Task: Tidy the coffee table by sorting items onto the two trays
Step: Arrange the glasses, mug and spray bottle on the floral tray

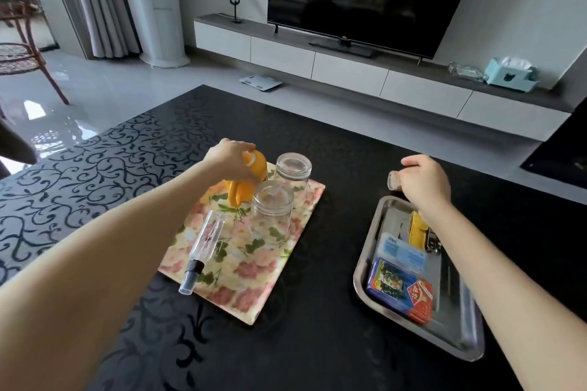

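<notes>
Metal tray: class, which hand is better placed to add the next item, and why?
Right. The right hand holds a small clear item by the metal tray's far end; the left hand grips an orange object over the floral tray.

The left grip [233, 157] covers the top of the orange thing [241, 194]. The right grip [424, 181] hides most of a small clear thing [392, 183], its wrist part of a yellow object [417, 230]. Print on the card box [400, 292] is blurred.
</notes>
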`<move>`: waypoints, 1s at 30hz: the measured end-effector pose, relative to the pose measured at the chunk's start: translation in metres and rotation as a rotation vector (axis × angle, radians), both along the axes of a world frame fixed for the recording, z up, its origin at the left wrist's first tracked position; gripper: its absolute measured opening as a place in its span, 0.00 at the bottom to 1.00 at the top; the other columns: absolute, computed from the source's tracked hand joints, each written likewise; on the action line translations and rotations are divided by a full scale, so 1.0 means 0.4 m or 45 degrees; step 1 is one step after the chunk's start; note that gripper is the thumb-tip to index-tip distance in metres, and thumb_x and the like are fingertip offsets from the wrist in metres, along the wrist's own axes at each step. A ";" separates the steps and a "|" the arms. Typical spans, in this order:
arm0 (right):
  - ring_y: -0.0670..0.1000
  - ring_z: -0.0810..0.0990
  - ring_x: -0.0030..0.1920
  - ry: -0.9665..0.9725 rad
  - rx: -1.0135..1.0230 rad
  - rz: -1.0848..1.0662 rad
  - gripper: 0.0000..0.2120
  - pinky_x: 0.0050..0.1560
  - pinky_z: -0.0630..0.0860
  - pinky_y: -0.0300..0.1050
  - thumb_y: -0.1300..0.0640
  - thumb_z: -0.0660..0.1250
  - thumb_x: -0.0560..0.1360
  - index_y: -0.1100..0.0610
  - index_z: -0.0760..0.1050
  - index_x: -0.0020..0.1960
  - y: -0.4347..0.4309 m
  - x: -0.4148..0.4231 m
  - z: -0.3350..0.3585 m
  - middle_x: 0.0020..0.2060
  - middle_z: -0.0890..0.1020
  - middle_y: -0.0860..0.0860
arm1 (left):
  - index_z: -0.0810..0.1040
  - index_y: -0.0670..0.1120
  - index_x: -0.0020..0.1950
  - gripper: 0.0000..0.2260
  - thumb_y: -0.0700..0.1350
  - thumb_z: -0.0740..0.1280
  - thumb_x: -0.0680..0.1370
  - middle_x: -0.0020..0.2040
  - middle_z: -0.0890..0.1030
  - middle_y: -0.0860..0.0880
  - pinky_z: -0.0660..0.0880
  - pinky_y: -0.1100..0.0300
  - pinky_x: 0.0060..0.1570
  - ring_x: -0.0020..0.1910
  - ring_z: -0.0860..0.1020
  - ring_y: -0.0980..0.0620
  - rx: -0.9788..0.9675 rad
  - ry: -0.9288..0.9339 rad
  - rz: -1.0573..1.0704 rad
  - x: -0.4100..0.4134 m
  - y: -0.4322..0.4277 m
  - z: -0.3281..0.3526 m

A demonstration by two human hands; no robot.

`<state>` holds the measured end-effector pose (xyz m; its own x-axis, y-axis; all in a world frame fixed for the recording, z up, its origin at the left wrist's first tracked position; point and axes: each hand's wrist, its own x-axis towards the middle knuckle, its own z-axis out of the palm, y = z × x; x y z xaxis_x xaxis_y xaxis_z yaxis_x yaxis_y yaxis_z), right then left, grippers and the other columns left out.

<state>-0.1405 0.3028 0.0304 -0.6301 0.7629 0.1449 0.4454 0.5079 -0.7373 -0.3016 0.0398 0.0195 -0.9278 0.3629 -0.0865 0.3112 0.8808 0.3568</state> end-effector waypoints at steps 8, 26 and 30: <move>0.59 0.71 0.63 -0.584 0.543 0.099 0.27 0.55 0.73 0.51 0.66 0.64 0.75 0.54 0.64 0.72 0.151 -0.084 -0.090 0.65 0.72 0.57 | 0.61 0.59 0.73 0.40 0.60 0.74 0.65 0.69 0.66 0.45 0.74 0.53 0.52 0.61 0.71 0.44 -0.101 -0.126 -0.025 -0.077 0.034 -0.026; 0.57 0.72 0.58 -0.504 0.759 0.176 0.33 0.49 0.72 0.49 0.44 0.74 0.68 0.55 0.62 0.63 0.255 -0.150 -0.154 0.57 0.74 0.56 | 0.77 0.44 0.62 0.16 0.49 0.65 0.76 0.63 0.76 0.46 0.69 0.56 0.55 0.61 0.74 0.46 0.297 0.331 -0.090 -0.026 0.116 0.031; 0.50 0.75 0.46 -0.761 0.600 0.407 0.27 0.40 0.70 0.43 0.40 0.72 0.66 0.53 0.69 0.57 0.223 -0.071 -0.129 0.46 0.75 0.48 | 0.78 0.44 0.61 0.15 0.48 0.66 0.76 0.62 0.77 0.46 0.70 0.55 0.56 0.61 0.74 0.46 0.297 0.290 -0.085 -0.004 0.117 0.019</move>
<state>-0.1688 0.3922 -0.0214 -0.8786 0.4770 -0.0236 0.4768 0.8734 -0.0995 -0.3032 0.0868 0.0270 -0.8874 0.4091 0.2126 0.4603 0.7586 0.4611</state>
